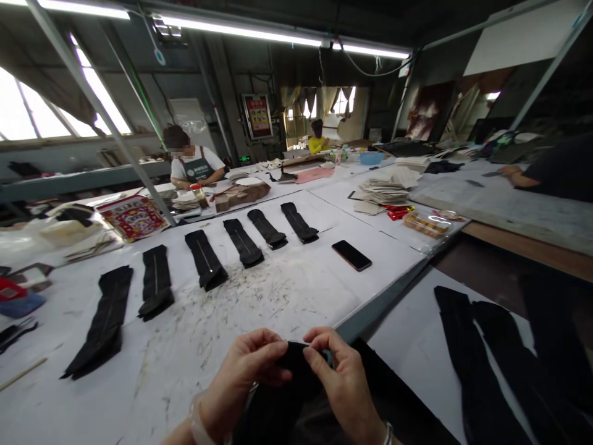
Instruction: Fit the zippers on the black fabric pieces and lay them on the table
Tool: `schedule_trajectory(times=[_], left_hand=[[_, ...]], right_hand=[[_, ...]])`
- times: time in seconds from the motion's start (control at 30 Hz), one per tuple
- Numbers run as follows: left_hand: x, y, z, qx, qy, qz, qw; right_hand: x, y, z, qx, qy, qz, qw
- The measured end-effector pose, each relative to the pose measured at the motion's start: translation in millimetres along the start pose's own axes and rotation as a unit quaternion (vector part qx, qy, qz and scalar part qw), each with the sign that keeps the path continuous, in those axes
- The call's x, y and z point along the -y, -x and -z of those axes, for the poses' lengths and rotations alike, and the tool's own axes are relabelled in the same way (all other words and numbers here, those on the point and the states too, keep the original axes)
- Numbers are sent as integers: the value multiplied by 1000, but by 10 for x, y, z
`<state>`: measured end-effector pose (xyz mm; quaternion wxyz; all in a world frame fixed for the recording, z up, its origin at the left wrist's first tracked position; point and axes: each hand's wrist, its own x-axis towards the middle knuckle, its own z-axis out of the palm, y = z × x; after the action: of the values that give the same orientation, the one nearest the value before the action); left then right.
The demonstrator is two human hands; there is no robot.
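Observation:
Between both hands, low in the middle of the view, is a piece of black fabric [296,377]. My left hand [262,361] pinches its upper left edge, thumb on top. At its upper right edge my right hand [340,371] grips with thumb and index finger; a small bluish thing shows by those fingers, too little of it to name. Below my hands the fabric runs into dark cloth, and where one ends I cannot tell. Several black zippered fabric pieces [202,259] lie in a slanting row on the white table [287,296] beyond.
A phone [352,254] lies right of the row. More black pieces [482,358] rest on the right-hand surface. Paper stacks [382,191], red-handled scissors [399,211] and a clear plastic box [426,225] are farther back. Thread scraps litter the table. Co-workers [197,164] work at the far tables.

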<state>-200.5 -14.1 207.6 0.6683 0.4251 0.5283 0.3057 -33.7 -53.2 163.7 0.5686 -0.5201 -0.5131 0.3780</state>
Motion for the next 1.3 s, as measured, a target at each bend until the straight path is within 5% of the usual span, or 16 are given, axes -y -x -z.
schedule_trajectory(times=[0.53,0.83,0.97,1.1,1.2,1.3], left_hand=[[-65,44,101,22,-229,-155,961],[-379,37,213,44,-402,-177,897],[-587,69,286,49,-383,-198,901],[-964,178,298,41,-324,-238,915],[-1240,251,356,4,-284,-276,918],[-1345,255,510,-30,-232,-302,924]], right_hand=[[86,14,-104,0,8,34,999],[-119,15,-146,35,-166,-44,984],[-211,70,-295,146,-270,-92,947],[-224,87,-543,169,-329,-123,921],[-107,-38,-544,156,-300,-112,934],[99,-247,-330,121,-182,-70,973]])
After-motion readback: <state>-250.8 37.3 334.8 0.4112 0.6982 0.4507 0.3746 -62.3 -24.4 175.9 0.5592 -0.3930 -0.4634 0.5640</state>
